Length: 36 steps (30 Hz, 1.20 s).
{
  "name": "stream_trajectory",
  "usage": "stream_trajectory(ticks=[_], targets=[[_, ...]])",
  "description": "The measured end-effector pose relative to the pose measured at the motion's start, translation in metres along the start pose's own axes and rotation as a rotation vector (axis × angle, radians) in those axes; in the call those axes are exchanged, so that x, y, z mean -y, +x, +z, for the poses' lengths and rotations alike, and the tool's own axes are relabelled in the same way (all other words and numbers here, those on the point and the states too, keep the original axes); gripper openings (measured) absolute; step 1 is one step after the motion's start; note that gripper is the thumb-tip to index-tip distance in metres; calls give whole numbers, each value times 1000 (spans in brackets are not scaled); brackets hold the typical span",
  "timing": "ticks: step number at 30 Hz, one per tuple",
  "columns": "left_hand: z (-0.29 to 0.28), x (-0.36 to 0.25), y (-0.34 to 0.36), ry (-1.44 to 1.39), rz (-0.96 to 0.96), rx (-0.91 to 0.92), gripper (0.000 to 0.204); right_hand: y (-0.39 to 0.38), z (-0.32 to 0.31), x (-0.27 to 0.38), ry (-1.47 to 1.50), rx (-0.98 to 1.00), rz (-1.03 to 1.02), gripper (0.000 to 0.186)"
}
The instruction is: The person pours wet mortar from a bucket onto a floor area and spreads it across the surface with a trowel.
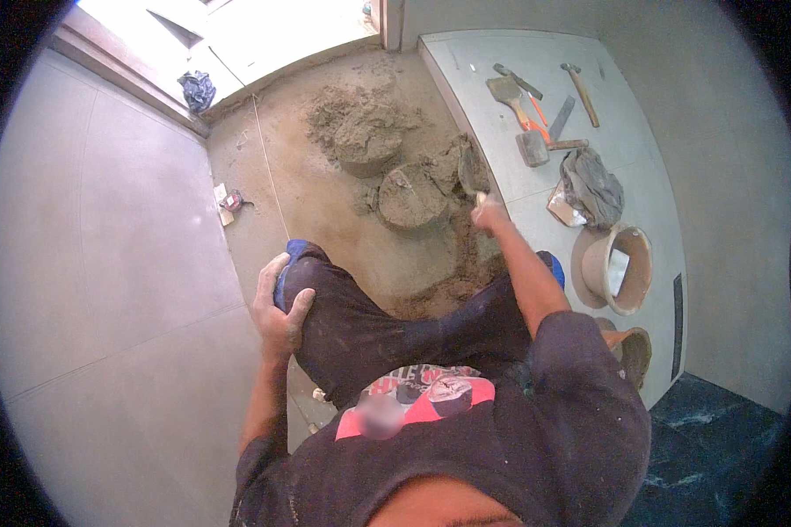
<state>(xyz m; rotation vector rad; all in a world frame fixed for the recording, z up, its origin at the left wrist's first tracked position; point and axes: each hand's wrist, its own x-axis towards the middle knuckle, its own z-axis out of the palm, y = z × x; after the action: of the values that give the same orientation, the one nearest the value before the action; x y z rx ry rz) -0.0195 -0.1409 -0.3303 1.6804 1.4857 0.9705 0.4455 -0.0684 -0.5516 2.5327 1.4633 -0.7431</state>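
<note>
My right hand [490, 215] is closed around the handle of a trowel. The trowel blade [473, 169] stands against the mortar beside the edge of the raised tiled ledge. To its left lies a round, flat-topped mass of wet mortar [411, 198]; I cannot tell whether a pan holds it. Farther off is a larger rough heap of mortar [351, 123]. My left hand [281, 303] rests over my left knee with its thumb and fingers apart, holding nothing. A blue knee covering [292, 263] shows by its fingers.
On the tiled ledge [536, 79] lie a hammer [582, 95], a brush [506, 91], a mallet [533, 149], a grey cloth [592, 189] and a bucket [628, 272]. A taut string [272, 167] crosses the floor. A small red tool [231, 201] sits by the left wall.
</note>
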Motion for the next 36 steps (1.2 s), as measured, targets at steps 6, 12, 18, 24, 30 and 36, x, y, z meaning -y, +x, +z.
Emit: stream_trajectory(ticks=[6, 12, 18, 24, 30, 36], targets=[[-7, 2, -12, -11, -27, -45, 67, -42, -1, -28, -6, -34, -124, 47], [-3, -4, -16, -40, -37, -46, 70, -40, 2, -36, 46, -213, -99, 48], [-7, -6, -22, -16, -47, -45, 71, -29, 8, -16, 78, -157, 31, 46], [-3, 2, -17, 11, -14, -30, 73, -1, 40, -26, 103, -135, 58, 45], [-9, 0, -15, 25, -30, -23, 74, -2, 14, -15, 200, -170, -66, 49], [-9, 3, -15, -7, -15, -13, 77, 47, 3, 14, 160, -112, 27, 48]])
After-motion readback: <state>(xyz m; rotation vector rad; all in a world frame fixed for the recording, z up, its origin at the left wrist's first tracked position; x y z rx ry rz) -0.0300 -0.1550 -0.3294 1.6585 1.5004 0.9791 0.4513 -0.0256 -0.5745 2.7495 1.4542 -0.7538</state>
